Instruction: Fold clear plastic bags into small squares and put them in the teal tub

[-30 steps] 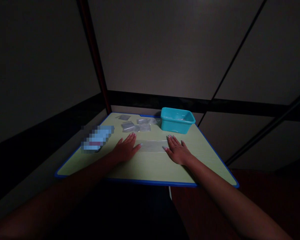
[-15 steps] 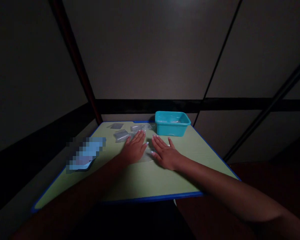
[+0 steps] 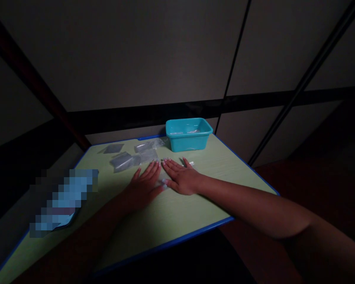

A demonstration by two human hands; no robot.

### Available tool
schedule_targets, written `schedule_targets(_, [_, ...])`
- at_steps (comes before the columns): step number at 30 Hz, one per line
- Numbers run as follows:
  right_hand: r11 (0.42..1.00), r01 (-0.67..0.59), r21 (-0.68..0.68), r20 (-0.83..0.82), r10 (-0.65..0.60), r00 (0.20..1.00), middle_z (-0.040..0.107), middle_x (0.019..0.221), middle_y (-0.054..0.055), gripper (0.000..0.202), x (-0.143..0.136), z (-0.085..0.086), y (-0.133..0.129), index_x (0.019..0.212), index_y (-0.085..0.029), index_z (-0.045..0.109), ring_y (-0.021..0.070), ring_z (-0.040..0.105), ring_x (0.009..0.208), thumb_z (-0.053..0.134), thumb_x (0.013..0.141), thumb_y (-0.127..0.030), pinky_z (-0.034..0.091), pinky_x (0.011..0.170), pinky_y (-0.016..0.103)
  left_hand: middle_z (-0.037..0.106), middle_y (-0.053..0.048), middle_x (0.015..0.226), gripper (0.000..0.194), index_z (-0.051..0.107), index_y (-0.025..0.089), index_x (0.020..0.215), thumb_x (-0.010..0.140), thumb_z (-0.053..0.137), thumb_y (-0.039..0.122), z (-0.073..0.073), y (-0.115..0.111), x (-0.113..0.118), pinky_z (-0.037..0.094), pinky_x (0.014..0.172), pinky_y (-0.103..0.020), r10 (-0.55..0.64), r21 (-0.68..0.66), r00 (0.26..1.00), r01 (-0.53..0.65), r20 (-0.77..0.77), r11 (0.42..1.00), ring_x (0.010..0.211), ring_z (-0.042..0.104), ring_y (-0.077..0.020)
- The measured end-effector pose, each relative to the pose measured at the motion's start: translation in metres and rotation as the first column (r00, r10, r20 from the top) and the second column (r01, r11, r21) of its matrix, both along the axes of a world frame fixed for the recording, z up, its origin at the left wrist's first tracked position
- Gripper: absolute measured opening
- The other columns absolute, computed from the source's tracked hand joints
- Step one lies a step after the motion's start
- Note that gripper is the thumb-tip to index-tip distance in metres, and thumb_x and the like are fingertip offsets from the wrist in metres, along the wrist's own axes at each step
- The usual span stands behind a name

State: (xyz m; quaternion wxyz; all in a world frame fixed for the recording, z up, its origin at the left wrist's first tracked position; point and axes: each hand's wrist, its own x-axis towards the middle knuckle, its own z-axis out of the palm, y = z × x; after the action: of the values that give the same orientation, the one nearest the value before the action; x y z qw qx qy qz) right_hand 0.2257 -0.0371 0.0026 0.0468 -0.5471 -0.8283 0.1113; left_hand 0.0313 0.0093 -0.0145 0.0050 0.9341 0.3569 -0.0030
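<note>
My left hand [image 3: 144, 184] lies flat near the middle of the table [image 3: 177, 232], palm down with the thumb spread. My right hand [image 3: 182, 175] rests flat close beside it, fingertips almost meeting the left ones. Beneath and between them lies a clear plastic sheet or bag, mostly covered by the hands. Just beyond the left fingertips are several clear plastic bags: a folded one [image 3: 122, 161], one nearer the back [image 3: 148, 146] and a flat greyish one [image 3: 114, 148]. A small shiny piece [image 3: 191, 163] shows behind the right thumb, too small to name.
A turquoise plastic basket [image 3: 189, 142] stands at the table's back right, with clear plastic inside. At the left edge lies a blurred-out, phone-like flat object [image 3: 66, 201]. A blue rim [image 3: 177, 238] borders the table. Panelled walls stand behind and left.
The view has turned and tilted. My hands have come closer together, the left one now lower beside the right. Less of the plastic sheet shows between them; more of the bags behind is uncovered.
</note>
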Motion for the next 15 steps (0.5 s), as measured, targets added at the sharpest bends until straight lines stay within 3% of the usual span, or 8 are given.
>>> schedule_targets(6, [0.999, 0.032, -0.006, 0.056, -0.031, 0.998, 0.004, 0.157, 0.008, 0.068, 0.036, 0.001, -0.003, 0.152, -0.018, 0.008, 0.0278, 0.004, 0.145, 0.021, 0.095, -0.054, 0.002, 0.110, 0.063, 0.019, -0.016, 0.155, 0.068, 0.022, 0.011, 0.149, 0.096, 0.025, 0.052, -0.003, 0.001, -0.004, 0.024, 0.109, -0.058, -0.052, 0.045, 0.999, 0.052, 0.000, 0.998, 0.144, 0.015, -0.0295])
schedule_targets(11, [0.999, 0.043, -0.017, 0.101, -0.041, 0.994, 0.003, 0.156, 0.011, 0.067, 0.070, 0.000, -0.004, 0.152, -0.017, 0.008, 0.0292, 0.004, 0.144, 0.020, 0.096, -0.052, 0.003, 0.109, 0.064, 0.018, -0.015, 0.155, 0.067, 0.021, 0.012, 0.149, 0.095, 0.030, 0.051, 0.000, -0.003, -0.003, 0.023, 0.108, -0.060, -0.044, 0.030, 0.999, 0.044, 0.011, 0.999, 0.144, 0.015, -0.0293])
schedule_targets(15, [0.999, -0.015, -0.042, 0.069, 0.018, 0.997, 0.014, 0.156, 0.012, 0.064, 0.079, 0.009, 0.007, 0.152, -0.019, 0.015, 0.0307, 0.016, 0.143, 0.025, 0.096, -0.048, 0.012, 0.110, 0.062, 0.017, -0.016, 0.156, 0.065, 0.023, 0.014, 0.148, 0.094, 0.036, 0.048, 0.006, -0.007, -0.003, 0.018, 0.106, -0.066, -0.076, 0.062, 0.993, 0.071, 0.090, 0.996, 0.143, 0.017, -0.0320])
